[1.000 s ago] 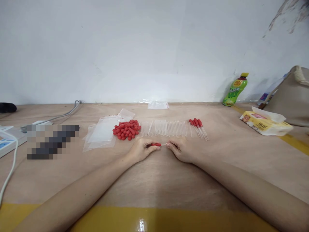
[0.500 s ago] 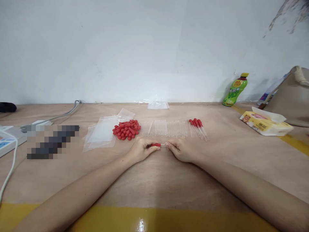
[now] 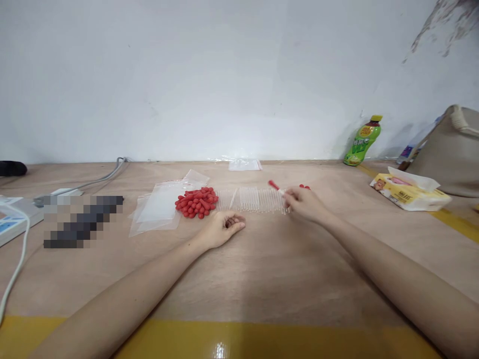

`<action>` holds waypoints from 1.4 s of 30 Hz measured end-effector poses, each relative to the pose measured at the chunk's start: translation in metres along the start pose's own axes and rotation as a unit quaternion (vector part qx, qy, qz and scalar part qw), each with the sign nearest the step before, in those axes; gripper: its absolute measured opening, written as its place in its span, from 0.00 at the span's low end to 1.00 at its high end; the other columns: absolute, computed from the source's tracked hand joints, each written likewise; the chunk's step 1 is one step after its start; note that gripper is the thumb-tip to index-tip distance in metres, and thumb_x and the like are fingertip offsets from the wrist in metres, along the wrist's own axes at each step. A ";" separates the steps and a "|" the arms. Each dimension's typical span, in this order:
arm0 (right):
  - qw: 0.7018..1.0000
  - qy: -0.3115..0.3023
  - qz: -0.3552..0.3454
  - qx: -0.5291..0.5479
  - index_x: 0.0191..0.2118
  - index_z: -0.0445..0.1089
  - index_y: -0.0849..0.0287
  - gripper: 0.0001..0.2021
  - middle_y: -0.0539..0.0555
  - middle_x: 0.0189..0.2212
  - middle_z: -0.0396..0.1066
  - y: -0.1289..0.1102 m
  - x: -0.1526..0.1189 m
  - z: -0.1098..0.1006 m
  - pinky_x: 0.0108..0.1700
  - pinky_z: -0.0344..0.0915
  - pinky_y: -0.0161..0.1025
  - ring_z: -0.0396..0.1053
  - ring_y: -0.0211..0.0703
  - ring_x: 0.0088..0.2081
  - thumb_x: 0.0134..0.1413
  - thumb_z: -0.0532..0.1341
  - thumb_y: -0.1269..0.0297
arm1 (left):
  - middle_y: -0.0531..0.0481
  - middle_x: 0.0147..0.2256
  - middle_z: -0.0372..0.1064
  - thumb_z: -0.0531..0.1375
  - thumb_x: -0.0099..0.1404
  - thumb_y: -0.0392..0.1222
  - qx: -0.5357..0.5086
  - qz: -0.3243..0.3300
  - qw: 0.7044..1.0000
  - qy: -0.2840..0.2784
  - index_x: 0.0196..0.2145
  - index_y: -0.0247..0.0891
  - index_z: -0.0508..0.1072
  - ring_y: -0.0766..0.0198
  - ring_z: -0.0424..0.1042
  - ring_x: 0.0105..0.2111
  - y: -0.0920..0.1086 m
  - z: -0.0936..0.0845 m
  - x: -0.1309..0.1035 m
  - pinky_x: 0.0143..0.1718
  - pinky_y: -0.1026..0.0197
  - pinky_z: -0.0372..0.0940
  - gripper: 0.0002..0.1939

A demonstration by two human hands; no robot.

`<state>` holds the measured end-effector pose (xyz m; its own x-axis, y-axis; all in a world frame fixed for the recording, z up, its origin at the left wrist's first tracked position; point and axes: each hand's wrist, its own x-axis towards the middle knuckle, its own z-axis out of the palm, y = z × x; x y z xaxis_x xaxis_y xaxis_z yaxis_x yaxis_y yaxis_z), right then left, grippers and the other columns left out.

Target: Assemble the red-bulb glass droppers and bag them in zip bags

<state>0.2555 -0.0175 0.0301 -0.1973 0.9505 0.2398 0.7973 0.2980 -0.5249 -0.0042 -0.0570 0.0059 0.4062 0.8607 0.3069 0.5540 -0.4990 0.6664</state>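
My right hand (image 3: pixel 305 203) pinches a dropper (image 3: pixel 274 184) by its clear tube, with the red rubber bulb pointing up and to the left. It is above the right end of a row of clear thin tubes (image 3: pixel 249 198). Behind that hand, the red bulbs of other droppers (image 3: pixel 304 187) show in part; the hand hides the rest. My left hand (image 3: pixel 221 230) rests on the table, fingers loosely curled and thumb apart, with nothing seen between them. Just beyond it lies a pile of red rubber bulbs (image 3: pixel 195 202).
Clear zip bags (image 3: pixel 153 202) lie left of the pile, and another bag (image 3: pixel 245 164) is by the wall. A green bottle (image 3: pixel 362 140), a tissue pack (image 3: pixel 409 193) and a beige bag (image 3: pixel 447 154) stand at right. A power strip (image 3: pixel 18 214) with cables sits at left.
My hands have moved apart. The right hand has carried the dropper up and to the right, out of the left hand, which stays in place with its grip loosened.
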 end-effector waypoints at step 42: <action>0.966 0.029 0.137 -0.218 0.30 0.71 0.62 0.13 0.64 0.30 0.70 0.025 0.006 0.012 0.35 0.59 0.42 0.67 0.55 0.40 0.49 0.51 0.62 | 0.58 0.18 0.52 0.57 0.57 0.43 0.034 0.028 0.998 -0.046 0.24 0.35 0.66 0.72 0.53 0.19 0.012 -0.004 -0.001 0.20 0.69 0.50 0.09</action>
<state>0.2668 -0.0032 0.0086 0.0780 0.9783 0.1919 0.9820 -0.0421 -0.1841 -0.0010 -0.0634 0.0156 0.5008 0.8200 0.2772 0.5754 -0.5546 0.6010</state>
